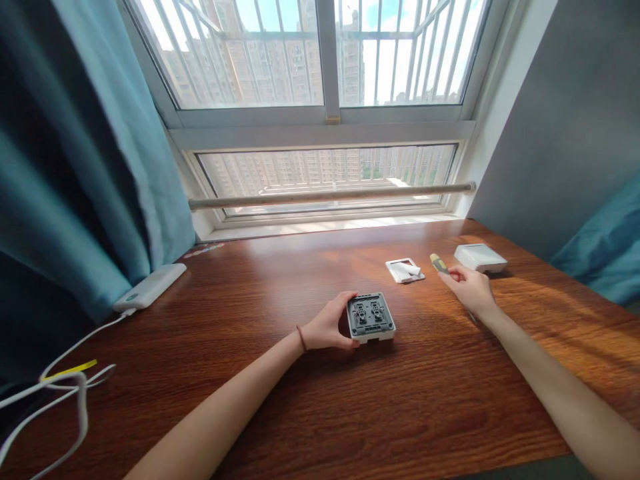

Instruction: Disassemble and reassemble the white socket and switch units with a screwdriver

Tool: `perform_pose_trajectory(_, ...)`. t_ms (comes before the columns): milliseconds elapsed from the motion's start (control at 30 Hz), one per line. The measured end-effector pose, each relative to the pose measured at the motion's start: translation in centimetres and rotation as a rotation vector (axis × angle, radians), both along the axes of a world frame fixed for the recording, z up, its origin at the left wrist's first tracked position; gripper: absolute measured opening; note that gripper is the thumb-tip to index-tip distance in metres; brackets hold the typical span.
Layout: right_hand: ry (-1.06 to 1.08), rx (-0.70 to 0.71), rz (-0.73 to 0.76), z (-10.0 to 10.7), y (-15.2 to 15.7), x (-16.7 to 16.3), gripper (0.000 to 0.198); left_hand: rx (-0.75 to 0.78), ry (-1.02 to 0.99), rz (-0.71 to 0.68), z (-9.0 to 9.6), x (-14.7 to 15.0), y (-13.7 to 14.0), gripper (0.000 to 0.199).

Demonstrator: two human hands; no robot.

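My left hand [330, 323] grips a square wall switch [371, 317] by its left side, thumb at the near edge and fingers at the far edge. The switch lies on the table with its dark grey inner mechanism facing up and a white box beneath. Off to the right, my right hand [471, 290] is closed around a screwdriver [439, 263]; its yellow and grey handle sticks out past the fingers. Most of the shaft is hidden by the hand. Between the two hands, farther back, lies a white switch frame [396, 272] with a loose white rocker piece [407, 269] on it.
Behind my right hand sits another white switch box [480, 257]. A white power strip [153, 287] with white cables [83, 400] and a yellow tie [73, 370] is at the left, beside the blue curtain [130, 167]. The wooden table [240, 280] runs back to the windowsill.
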State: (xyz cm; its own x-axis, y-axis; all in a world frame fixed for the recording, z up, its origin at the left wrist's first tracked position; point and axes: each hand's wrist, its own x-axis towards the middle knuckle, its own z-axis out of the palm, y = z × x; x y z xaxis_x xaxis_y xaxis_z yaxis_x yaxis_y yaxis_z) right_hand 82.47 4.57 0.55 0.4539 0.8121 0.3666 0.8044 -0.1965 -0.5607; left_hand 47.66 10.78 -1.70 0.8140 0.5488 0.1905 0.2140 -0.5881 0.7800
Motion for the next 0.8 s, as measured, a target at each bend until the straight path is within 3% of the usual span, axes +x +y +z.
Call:
perform_pose_trajectory(100, -0.061, -0.051, -0.039, -2.1, 0.3, 2.2, 0.029, 0.0, -0.001, 0.018, -0.4, 0.0, 0.1, 0.103)
perform_pose_trajectory(300, -0.164, -0.14, -0.009, -3.5, 1.1, 3.3, 0.027, 0.019, 0.003, 0.042, -0.2, 0.0, -0.2, 0.094)
perform_pose_trajectory(800, -0.264, -0.245, -0.018, -4.3, 1.3, 3.5, 0.027, 0.027, 0.025, 0.059, 0.6, 0.1, -0.5, 0.094)
